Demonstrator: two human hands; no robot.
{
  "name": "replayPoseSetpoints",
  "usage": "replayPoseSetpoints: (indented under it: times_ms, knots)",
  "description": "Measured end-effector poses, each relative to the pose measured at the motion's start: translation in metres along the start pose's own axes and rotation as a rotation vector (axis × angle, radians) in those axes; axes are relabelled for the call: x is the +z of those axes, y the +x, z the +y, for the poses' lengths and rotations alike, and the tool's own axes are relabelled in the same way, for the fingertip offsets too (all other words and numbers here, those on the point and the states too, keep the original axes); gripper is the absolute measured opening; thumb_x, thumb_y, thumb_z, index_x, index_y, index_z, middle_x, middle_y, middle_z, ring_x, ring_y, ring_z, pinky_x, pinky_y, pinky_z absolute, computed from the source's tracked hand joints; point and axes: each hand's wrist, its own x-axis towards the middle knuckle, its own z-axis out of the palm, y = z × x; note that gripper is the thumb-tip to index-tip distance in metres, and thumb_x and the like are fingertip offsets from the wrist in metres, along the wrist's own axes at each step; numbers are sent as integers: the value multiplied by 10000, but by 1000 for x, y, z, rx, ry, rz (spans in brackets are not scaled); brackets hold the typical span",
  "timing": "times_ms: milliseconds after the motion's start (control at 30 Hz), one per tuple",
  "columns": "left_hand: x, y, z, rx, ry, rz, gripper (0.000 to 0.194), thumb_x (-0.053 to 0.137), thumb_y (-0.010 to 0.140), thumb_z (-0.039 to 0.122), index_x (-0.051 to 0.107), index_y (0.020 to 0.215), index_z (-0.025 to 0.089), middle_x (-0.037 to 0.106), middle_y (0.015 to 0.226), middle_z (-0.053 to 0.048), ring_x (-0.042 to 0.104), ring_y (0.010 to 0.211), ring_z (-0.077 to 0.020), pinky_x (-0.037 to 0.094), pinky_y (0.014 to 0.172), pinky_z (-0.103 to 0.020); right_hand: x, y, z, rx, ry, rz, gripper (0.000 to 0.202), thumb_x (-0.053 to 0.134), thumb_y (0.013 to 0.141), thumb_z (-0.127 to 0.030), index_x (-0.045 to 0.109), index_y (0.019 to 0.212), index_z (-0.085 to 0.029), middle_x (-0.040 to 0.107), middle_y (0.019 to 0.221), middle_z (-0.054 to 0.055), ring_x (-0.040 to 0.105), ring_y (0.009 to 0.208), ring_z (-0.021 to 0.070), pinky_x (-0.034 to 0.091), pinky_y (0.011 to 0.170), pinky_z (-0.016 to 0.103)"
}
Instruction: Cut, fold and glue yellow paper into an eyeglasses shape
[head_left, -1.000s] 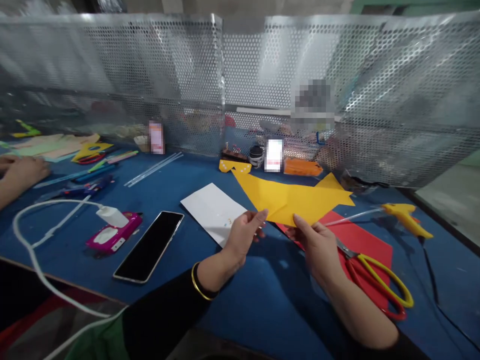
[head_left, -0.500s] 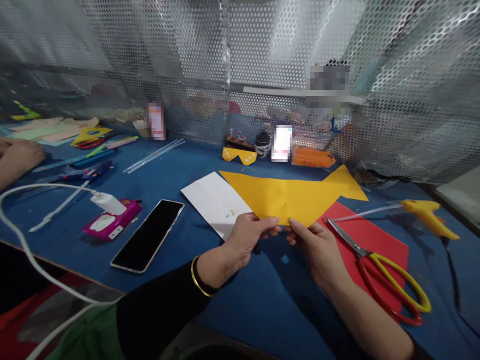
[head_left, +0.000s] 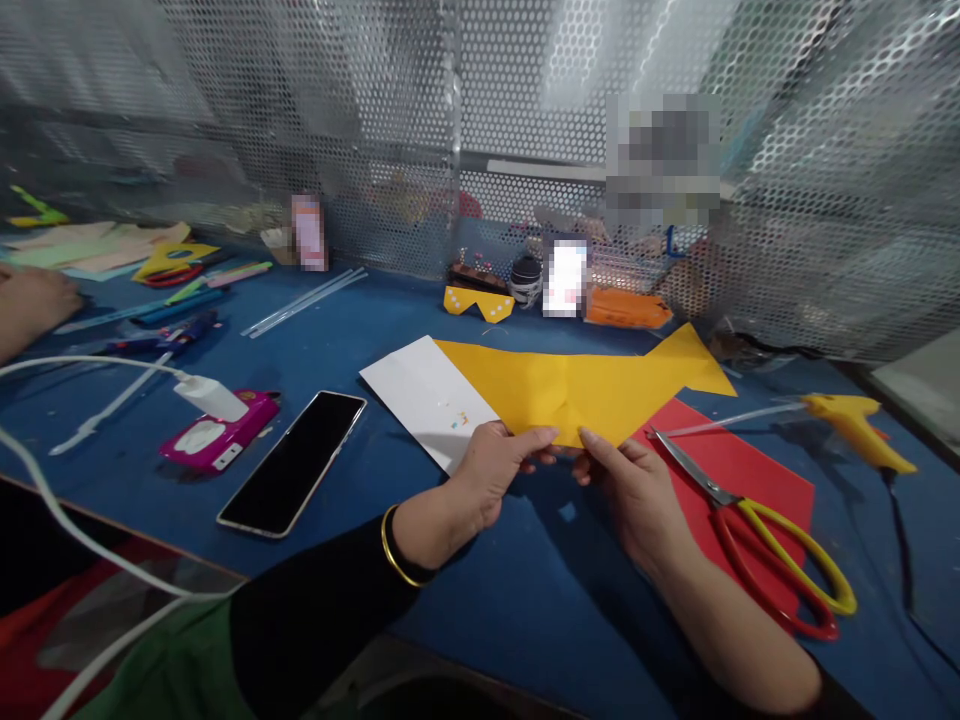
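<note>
A yellow paper (head_left: 562, 385) with angular ends is held up over the blue table by its near edge. My left hand (head_left: 499, 465) pinches that edge between thumb and fingers, with a gold bangle on the wrist. Close beside it on the right, my right hand (head_left: 626, 485) pinches the same edge. Under the yellow paper's left part lies a white sheet (head_left: 424, 395) with small coloured specks. Red paper (head_left: 772, 480) rests to the right, and scissors (head_left: 724, 497) with red and yellow handles lie on it, blades pointing back left.
A black phone (head_left: 296, 465) and a magenta power socket (head_left: 225, 435) with a white plug lie left. At right is a yellow glue gun (head_left: 851, 425). A small yellow cutout (head_left: 478, 304) and an orange packet (head_left: 626, 308) stand behind. Another person's hand (head_left: 34, 305) is far left.
The view has shifted slightly, so the table items appear a little higher and further left. Both hands keep their hold on the yellow paper, nearly unmoved.
</note>
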Motion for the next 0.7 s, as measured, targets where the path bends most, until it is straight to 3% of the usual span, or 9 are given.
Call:
replayPoseSetpoints:
  times_ms: [133, 233, 400, 533, 600, 700]
  knots:
    - [0, 0, 1, -5, 11, -4, 133, 751, 738, 294, 758, 765, 164, 723, 713, -47, 606, 628, -111, 397, 608, -237, -3, 1, 2, -13, 12, 17, 373, 842, 669, -506, 691, 641, -166, 642, 588, 28, 546, 568, 124, 429, 592, 271]
    - [0, 0, 2, -22, 0, -21, 245, 668, 838, 390, 759, 816, 164, 736, 752, -66, 615, 627, -117, 395, 602, -245, -3, 1, 0, -19, 10, 18, 366, 843, 673, -498, 706, 659, -159, 652, 607, 31, 543, 569, 117, 430, 602, 271]
    - [0, 1, 5, -10, -17, 13, 312, 563, 931, 425, 740, 918, 168, 740, 787, -79, 630, 620, -131, 395, 588, -256, 1, -1, -7, -23, -51, 68, 445, 854, 605, -569, 673, 677, -169, 649, 631, 19, 536, 549, 117, 425, 567, 278]
    - [0, 1, 9, 15, 11, 88, 301, 565, 947, 424, 737, 926, 177, 741, 789, -76, 633, 635, -132, 406, 599, -256, -2, -3, -9, -255, -263, 274, 450, 831, 672, -521, 512, 612, -209, 506, 548, -56, 458, 539, 94, 388, 562, 260]
    - [0, 1, 9, 28, 28, 94, 304, 577, 941, 438, 737, 907, 182, 744, 793, -79, 634, 642, -135, 412, 602, -260, -6, -2, -8, -408, -326, 353, 371, 813, 722, -473, 546, 703, -215, 506, 621, -61, 469, 580, 99, 403, 586, 265]
    - [0, 1, 8, 45, 55, 70, 314, 574, 941, 440, 738, 886, 178, 748, 807, -90, 645, 658, -138, 414, 599, -259, -12, 0, -7, -654, -494, 326, 315, 801, 760, -421, 673, 976, -231, 611, 887, 0, 588, 813, 159, 489, 781, 345]
